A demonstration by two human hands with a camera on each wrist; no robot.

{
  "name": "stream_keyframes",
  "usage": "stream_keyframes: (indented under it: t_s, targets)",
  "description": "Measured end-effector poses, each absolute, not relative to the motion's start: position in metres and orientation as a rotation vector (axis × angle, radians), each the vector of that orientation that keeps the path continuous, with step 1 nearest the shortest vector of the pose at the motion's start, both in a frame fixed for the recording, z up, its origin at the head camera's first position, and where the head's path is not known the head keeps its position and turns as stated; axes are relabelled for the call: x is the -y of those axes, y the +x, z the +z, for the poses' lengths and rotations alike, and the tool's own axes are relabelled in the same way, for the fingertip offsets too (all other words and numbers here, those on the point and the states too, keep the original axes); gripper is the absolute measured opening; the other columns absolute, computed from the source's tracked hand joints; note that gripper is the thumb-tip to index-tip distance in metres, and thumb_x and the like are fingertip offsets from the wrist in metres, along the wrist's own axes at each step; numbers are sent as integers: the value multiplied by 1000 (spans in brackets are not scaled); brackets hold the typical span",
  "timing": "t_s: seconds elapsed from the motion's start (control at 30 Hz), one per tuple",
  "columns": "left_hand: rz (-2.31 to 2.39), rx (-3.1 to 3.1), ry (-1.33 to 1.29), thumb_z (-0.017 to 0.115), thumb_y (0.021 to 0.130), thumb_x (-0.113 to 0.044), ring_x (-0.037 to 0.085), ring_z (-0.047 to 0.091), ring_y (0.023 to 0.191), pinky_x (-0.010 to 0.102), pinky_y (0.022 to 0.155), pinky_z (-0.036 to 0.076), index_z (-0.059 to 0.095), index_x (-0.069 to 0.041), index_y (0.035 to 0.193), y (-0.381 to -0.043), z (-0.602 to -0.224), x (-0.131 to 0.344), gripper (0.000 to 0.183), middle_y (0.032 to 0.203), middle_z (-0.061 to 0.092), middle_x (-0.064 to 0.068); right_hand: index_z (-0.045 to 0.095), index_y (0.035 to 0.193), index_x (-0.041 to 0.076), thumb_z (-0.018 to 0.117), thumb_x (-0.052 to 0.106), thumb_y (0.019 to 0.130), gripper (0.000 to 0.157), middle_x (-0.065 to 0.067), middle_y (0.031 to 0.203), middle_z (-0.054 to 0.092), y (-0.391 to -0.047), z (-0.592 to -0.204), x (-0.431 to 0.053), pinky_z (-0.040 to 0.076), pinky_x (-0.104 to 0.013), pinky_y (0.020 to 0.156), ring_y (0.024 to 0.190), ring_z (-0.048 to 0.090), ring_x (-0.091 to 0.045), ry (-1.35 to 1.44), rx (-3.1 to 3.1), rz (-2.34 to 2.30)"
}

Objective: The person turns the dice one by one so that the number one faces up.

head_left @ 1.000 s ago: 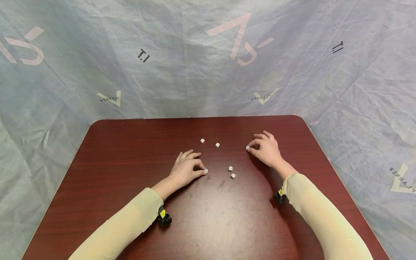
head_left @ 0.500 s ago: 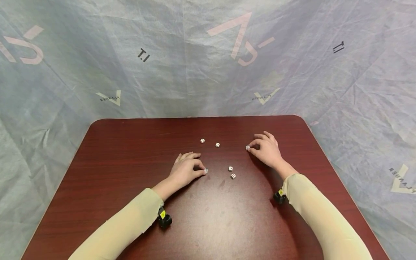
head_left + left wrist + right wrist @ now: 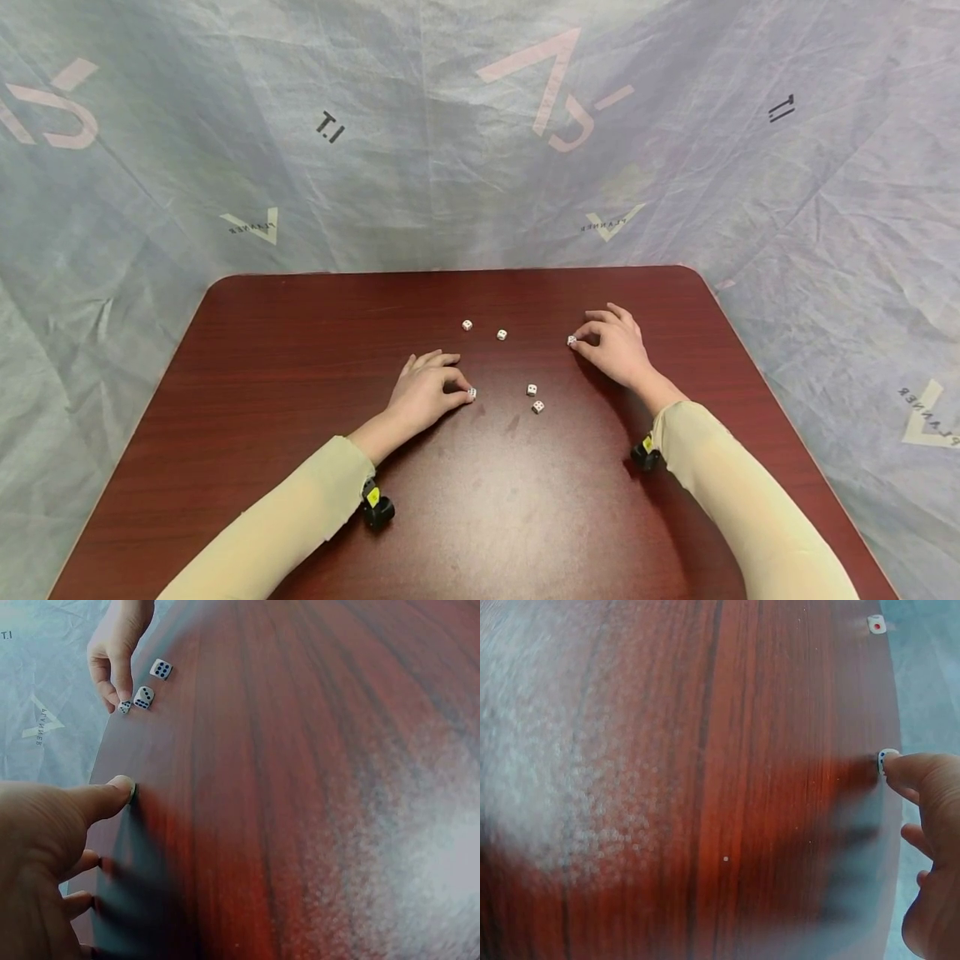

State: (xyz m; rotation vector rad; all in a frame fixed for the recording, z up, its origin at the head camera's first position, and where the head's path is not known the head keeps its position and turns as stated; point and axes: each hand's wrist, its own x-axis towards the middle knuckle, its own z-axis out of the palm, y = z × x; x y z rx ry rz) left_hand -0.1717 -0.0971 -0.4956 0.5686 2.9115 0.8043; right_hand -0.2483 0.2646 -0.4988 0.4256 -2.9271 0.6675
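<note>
While you pinch one die in each hand, the left die (image 3: 472,394) is a small white cube with dark pips, near the middle of the bench (image 3: 480,517). The right die (image 3: 572,341), also white, shows blue pips from the right wrist and is farther back. Your left hand (image 3: 422,392) grips its die between thumb and index finger, the other fingers extended away; your right hand (image 3: 615,346) pinches its own likewise. Between the two, a front die (image 3: 537,407) lies just beside a middle die (image 3: 532,389). Toward the far edge you have a far-left die (image 3: 467,325) near a far-right die (image 3: 502,335). Behind the bench hangs grey printed cloth (image 3: 427,183).
</note>
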Motion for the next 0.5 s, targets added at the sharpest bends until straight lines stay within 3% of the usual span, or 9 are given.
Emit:
stream_keyframes:
  t_s: [0.5]
  targets:
    - [828, -2928, 567, 81, 89, -38, 32, 38, 147, 63, 120, 15, 78, -33, 90, -174, -500, 97, 6, 148, 56, 4, 81, 97, 18, 79, 29, 91, 13, -16, 140, 60, -249, -497, -265, 14, -67, 117, 148, 26, -45, 471, 2925, 608]
